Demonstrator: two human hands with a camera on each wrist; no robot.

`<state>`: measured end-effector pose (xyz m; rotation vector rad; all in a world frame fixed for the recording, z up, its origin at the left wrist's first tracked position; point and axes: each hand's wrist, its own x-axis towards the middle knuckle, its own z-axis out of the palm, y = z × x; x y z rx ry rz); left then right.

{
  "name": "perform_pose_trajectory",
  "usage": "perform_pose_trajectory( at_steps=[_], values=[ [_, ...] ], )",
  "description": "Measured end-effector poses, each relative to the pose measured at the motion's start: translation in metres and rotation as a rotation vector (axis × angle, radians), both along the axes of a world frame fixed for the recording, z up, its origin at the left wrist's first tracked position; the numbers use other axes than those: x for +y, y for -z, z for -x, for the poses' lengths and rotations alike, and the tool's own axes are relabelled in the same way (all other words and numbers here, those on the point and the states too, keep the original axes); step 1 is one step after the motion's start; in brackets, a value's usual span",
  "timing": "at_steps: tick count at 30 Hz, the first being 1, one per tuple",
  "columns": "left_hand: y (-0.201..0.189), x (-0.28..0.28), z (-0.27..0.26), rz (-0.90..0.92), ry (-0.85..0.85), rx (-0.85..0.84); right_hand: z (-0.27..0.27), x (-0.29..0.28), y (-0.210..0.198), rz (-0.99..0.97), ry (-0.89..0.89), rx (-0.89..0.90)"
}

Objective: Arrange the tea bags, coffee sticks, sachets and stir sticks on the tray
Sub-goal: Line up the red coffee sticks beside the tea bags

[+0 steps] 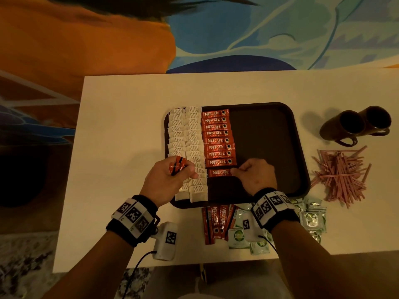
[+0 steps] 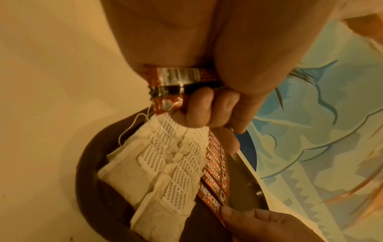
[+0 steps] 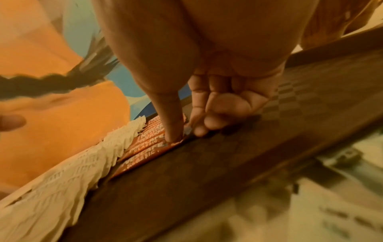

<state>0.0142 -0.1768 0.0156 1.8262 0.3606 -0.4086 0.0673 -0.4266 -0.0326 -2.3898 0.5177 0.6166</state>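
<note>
A dark brown tray lies on the white table. Two columns of white tea bags fill its left side, and beside them runs a column of red coffee sticks. My right hand pinches the right end of the nearest coffee stick as it lies on the tray. My left hand hovers over the tea bags and grips a small bundle of coffee sticks. Green sachets and pink stir sticks lie off the tray.
More red coffee sticks lie on the table in front of the tray. Two dark mugs stand at the right, behind the stir sticks. The tray's right half is bare. A white device with a cable sits by my left wrist.
</note>
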Motion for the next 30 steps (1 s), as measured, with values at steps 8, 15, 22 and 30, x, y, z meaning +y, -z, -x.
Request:
perform_pose_trajectory(
  at_steps=[8,15,22,30],
  values=[
    [-0.002,0.007,-0.001,0.034,0.008,-0.014,0.003,0.01,-0.004,0.09,-0.065,-0.032],
    [-0.001,0.004,0.002,0.04,-0.009,0.001,0.01,0.023,-0.005,0.164,-0.131,-0.059],
    [-0.001,0.004,0.001,0.029,-0.002,-0.001,0.009,0.026,-0.008,0.158,-0.14,-0.061],
    [-0.003,-0.001,-0.002,0.095,0.045,0.06,0.006,0.026,-0.021,0.099,-0.126,-0.101]
  ],
)
